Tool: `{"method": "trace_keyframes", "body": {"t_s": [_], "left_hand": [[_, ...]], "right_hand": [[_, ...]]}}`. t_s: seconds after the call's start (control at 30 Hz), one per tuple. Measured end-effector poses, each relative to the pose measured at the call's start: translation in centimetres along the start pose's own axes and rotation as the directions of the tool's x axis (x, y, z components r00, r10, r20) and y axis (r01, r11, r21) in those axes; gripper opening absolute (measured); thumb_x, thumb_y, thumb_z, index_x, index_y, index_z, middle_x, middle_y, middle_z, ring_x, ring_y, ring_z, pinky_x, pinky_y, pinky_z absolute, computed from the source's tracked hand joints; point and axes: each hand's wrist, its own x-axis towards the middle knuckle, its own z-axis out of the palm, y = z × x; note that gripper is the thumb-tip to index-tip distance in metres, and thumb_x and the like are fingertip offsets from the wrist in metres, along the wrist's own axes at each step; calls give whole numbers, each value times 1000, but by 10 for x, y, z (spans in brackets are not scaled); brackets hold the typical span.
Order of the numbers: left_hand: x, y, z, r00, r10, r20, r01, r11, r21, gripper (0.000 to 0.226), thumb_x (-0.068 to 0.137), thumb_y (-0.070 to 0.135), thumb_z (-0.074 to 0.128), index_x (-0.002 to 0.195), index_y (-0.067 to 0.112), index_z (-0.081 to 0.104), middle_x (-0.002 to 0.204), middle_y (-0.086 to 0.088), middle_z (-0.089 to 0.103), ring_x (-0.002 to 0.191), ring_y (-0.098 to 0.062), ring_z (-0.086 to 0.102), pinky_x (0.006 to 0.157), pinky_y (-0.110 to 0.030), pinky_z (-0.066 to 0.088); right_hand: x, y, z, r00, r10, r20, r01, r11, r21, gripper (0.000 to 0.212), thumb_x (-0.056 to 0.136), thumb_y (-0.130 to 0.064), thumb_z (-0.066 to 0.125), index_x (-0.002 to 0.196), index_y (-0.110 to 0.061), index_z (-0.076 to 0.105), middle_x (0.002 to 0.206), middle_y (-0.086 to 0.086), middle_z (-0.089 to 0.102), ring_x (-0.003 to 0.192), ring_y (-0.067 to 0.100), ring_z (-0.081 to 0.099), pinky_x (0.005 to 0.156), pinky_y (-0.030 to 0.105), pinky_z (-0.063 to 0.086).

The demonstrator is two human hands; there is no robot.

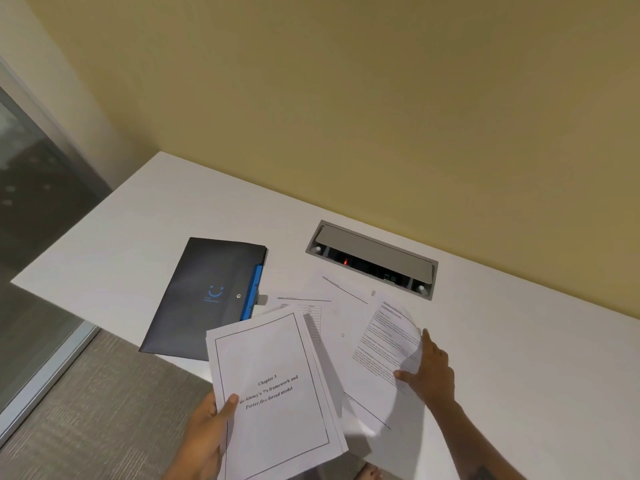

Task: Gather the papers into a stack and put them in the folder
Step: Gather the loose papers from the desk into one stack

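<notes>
Papers first: the left hand (207, 431) is sitting at seven o'clock, closed on a thin stack of sheets (273, 389), thumb pressing across the cover page headed "Chapter 3", the stack lifting clear of the white table (519, 358). Over at four o'clock the right hand (429, 368) is curling its fingers round the right edge of a printed page (388, 344), thumb lying on the text, and that edge is bowing up off the surface. Moving out toward the middle, more loose sheets (332, 306) are lying flat and overlapping, one tucking under the held stack. Further back at ten o'clock the dark folder (204, 296) is resting shut on the table, blue strip along its right side. Farthest, at one o'clock, a grey cable hatch (374, 254) is sitting recessed by the yellow wall (346, 98).
</notes>
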Motion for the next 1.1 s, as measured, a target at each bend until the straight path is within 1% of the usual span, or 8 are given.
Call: {"method": "trace_keyframes", "body": {"t_s": [0.17, 0.27, 0.4, 0.47, 0.57, 0.8, 0.9, 1.1], "left_hand": [[2, 1, 5, 1000, 1, 12, -1, 1000, -13, 26, 103, 8, 59, 127, 13, 68, 120, -15, 78, 109, -36, 75, 97, -55, 57], [2, 4, 6, 1000, -7, 16, 8, 1000, -18, 25, 103, 9, 59, 125, 13, 69, 117, -14, 79, 108, -36, 76, 96, -54, 58], [0, 8, 6, 1000, -6, 24, 6, 1000, -17, 27, 103, 10, 60, 129, 14, 68, 119, -12, 79, 110, -35, 75, 99, -55, 57], [0, 8, 4, 999, -8, 39, 8, 1000, -14, 28, 103, 11, 60, 129, 16, 68, 121, -11, 78, 112, -34, 75, 102, -57, 55], [-1, 11, 4, 998, -1, 60, 1, 1000, -11, 26, 104, 12, 59, 127, 18, 69, 122, -10, 78, 111, -32, 76, 101, -56, 55], [-8, 24, 8, 988, 12, 152, -4, 999, -51, 28, 104, 9, 56, 130, 13, 66, 122, -11, 78, 108, -28, 77, 94, -47, 59], [-12, 29, 12, 981, 22, 194, -11, 998, -56, 27, 104, 8, 56, 128, 12, 67, 119, -10, 80, 105, -27, 78, 88, -44, 61], [-18, 33, 16, 962, 15, 273, -7, 1000, -30, 29, 103, 9, 57, 131, 12, 65, 122, -13, 78, 111, -34, 75, 98, -52, 58]], "right_hand": [[-22, -4, -1, 975, 219, -40, -181, 885, 428, 139, 59, -4, 99, 165, -13, 11, 152, 20, 42, 140, 41, 45, 108, 57, 48], [-33, 5, -1, 930, 361, -62, -267, 784, 560, 133, 61, 4, 95, 163, -8, 11, 138, 28, 59, 130, 46, 58, 104, 53, 51], [-55, 16, -13, 872, 483, -84, -361, 749, 556, 88, 81, -5, 84, 156, -8, 38, 109, 21, 75, 108, 42, 69, 90, 48, 54], [-65, 22, -24, 860, 491, -136, -349, 761, 547, 49, 84, -10, 81, 129, -7, 64, 107, 19, 76, 102, 41, 69, 89, 48, 56], [-76, 32, -43, 857, 477, -195, -283, 752, 595, 19, 88, -14, 79, 103, -3, 72, 101, 22, 77, 90, 37, 69, 78, 41, 51], [-100, 17, -97, 900, 383, -209, -106, 657, 747, 12, 97, -18, 71, 103, -9, 75, 98, 11, 77, 90, 32, 71, 72, 34, 52], [-106, -10, -104, 954, 264, -145, -58, 633, 772, 10, 96, -15, 73, 104, -13, 77, 99, 4, 79, 89, 20, 73, 73, 30, 54], [-108, -76, -80, 994, -23, 111, -82, 529, 845, 17, 98, -6, 70, 107, -15, 81, 103, 0, 84, 98, 22, 80, 92, 40, 60]]}}
